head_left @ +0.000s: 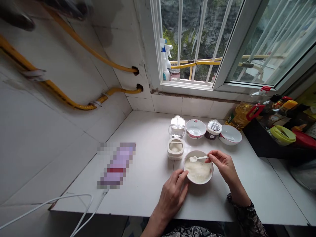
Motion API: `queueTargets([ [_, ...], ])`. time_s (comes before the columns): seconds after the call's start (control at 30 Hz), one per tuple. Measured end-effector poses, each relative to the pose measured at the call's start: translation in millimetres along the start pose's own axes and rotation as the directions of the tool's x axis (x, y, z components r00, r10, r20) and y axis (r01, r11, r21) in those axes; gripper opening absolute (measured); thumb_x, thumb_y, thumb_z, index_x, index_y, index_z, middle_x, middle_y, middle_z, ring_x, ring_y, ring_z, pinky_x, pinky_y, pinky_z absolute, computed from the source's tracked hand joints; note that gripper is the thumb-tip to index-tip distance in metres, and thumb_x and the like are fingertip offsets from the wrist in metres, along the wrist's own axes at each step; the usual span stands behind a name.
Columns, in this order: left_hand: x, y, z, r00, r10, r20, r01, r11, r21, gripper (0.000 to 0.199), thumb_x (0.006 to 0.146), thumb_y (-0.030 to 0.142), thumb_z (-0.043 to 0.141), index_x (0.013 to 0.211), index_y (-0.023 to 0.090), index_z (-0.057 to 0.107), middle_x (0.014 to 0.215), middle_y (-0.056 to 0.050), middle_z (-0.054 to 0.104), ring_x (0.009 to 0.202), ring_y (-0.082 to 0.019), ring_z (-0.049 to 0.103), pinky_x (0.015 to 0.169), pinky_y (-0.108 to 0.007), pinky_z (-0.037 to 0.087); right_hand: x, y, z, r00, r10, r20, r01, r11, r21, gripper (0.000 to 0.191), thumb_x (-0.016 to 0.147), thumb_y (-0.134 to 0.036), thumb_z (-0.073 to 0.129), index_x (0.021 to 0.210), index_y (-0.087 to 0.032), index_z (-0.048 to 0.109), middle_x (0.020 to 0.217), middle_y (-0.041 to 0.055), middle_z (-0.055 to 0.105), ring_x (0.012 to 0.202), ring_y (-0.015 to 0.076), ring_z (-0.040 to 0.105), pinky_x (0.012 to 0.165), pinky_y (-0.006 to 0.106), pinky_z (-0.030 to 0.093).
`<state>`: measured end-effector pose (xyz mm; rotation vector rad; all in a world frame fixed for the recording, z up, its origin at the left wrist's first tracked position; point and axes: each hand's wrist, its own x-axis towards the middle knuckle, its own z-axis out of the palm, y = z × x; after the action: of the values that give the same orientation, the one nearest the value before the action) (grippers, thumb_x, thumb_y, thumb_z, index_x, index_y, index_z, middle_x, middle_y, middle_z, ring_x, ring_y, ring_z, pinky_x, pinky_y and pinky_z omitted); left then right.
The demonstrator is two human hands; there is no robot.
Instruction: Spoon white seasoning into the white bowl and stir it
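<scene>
A white bowl of pale, grainy powder stands near the counter's front. My left hand is curled against its left side, with fingers and thumb at the rim. Between the fingertips of my right hand is the handle of a small white spoon, held over the powder at the bowl's far side. Some white stuff seems to lie in the spoon's scoop. Just behind and left of the bowl is a seasoning jar with its lid up and pale contents inside.
Along the back are another white jar, a white bowl, a dark-filled jar and a bowl with a spoon in it. An oil bottle and a black condiment box stand right. A blurred phone-like object with a cable lies left.
</scene>
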<state>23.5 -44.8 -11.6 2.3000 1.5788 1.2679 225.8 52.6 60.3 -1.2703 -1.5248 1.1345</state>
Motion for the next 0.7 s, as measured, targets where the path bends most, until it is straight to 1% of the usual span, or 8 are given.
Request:
queueTargets([
  [0.23, 1, 1, 0.2, 1.0, 0.008, 0.005, -0.008, 1.0, 0.005, 0.038, 0.093, 0.009, 0.04, 0.13, 0.019, 0.045, 0.106, -0.01, 0.061, 0.094, -0.02, 0.066, 0.078, -0.03, 0.059, 4, -14, 14, 0.997, -0.016, -0.076, 0.026, 0.991, 0.134, 0.034, 0.079, -0.052, 0.071, 0.085, -0.019, 0.065, 0.071, 0.0066, 0.075, 0.073, 0.0234, 0.072, 0.077, 0.038, 0.056],
  [0.33, 1, 1, 0.3, 1.0, 0.003, 0.003, -0.003, 1.0, 0.001, 0.038, 0.093, 0.009, 0.04, 0.129, 0.019, 0.046, 0.105, -0.01, 0.061, 0.092, -0.02, 0.066, 0.076, -0.03, 0.059, 4, -25, 29, 0.989, -0.11, -0.095, 0.118, 0.99, 0.076, 0.026, 0.086, -0.045, 0.065, 0.091, -0.019, 0.064, 0.077, 0.0075, 0.075, 0.075, 0.0228, 0.073, 0.077, 0.038, 0.057],
  [0.4, 1, 0, 0.3, 1.0, 0.003, 0.0, -0.003, 1.0, -0.004, 0.038, 0.093, 0.009, 0.04, 0.129, 0.018, 0.048, 0.105, -0.01, 0.062, 0.091, -0.02, 0.066, 0.076, -0.029, 0.059, 3, -29, 39, 0.967, -0.234, -0.103, 0.231, 0.972, -0.04, 0.018, 0.091, -0.037, 0.06, 0.094, -0.02, 0.064, 0.083, 0.0081, 0.076, 0.078, 0.0226, 0.072, 0.078, 0.039, 0.057],
  [0.43, 2, 0, 0.2, 1.0, 0.006, -0.002, -0.006, 1.0, -0.008, 0.038, 0.093, 0.008, 0.04, 0.129, 0.018, 0.048, 0.105, -0.01, 0.062, 0.092, -0.02, 0.066, 0.076, -0.029, 0.059, 3, -30, 44, 0.939, -0.331, -0.091, 0.318, 0.938, -0.136, 0.013, 0.092, -0.032, 0.057, 0.095, -0.021, 0.064, 0.085, 0.0079, 0.076, 0.081, 0.0226, 0.072, 0.083, 0.041, 0.056],
  [0.5, 2, -1, -0.2, 1.0, 0.012, -0.004, -0.012, 1.0, -0.013, 0.038, 0.093, 0.008, 0.04, 0.128, 0.017, 0.049, 0.106, -0.011, 0.062, 0.093, -0.019, 0.066, 0.078, -0.028, 0.059, 4, -28, 52, 0.847, -0.531, 0.024, 0.507, 0.794, -0.335, 0.013, 0.094, -0.021, 0.051, 0.096, -0.023, 0.064, 0.086, 0.006, 0.075, 0.082, 0.0215, 0.07, 0.095, 0.046, 0.05],
  [0.6, 3, -1, -1.5, 1.0, 0.01, 0.002, -0.01, 1.0, -0.01, 0.037, 0.093, 0.007, 0.039, 0.127, 0.016, 0.05, 0.106, -0.011, 0.063, 0.093, -0.019, 0.067, 0.079, -0.028, 0.058, 6, -23, 59, 0.697, -0.673, 0.247, 0.69, 0.536, -0.487, 0.027, 0.092, -0.008, 0.044, 0.1, -0.024, 0.065, 0.085, 0.0026, 0.076, 0.08, 0.019, 0.068, 0.107, 0.05, 0.038],
  [0.63, 3, -1, -1.9, 1.0, 0.006, 0.005, -0.006, 1.0, -0.009, 0.037, 0.093, 0.007, 0.039, 0.127, 0.017, 0.05, 0.106, -0.011, 0.063, 0.093, -0.019, 0.067, 0.079, -0.029, 0.058, 6, -22, 59, 0.675, -0.687, 0.269, 0.708, 0.498, -0.501, 0.029, 0.092, -0.006, 0.043, 0.102, -0.024, 0.064, 0.087, 0.0022, 0.076, 0.08, 0.0185, 0.068, 0.108, 0.05, 0.036],
  [0.7, 3, 0, -2.5, 1.0, 0.007, 0.005, -0.006, 1.0, -0.005, 0.037, 0.093, 0.008, 0.039, 0.127, 0.017, 0.05, 0.106, -0.011, 0.063, 0.093, -0.02, 0.067, 0.078, -0.029, 0.058, 6, -22, 57, 0.668, -0.706, 0.235, 0.702, 0.493, -0.514, 0.029, 0.092, -0.006, 0.044, 0.105, -0.023, 0.063, 0.088, 0.0024, 0.075, 0.08, 0.0184, 0.068, 0.108, 0.05, 0.036],
])
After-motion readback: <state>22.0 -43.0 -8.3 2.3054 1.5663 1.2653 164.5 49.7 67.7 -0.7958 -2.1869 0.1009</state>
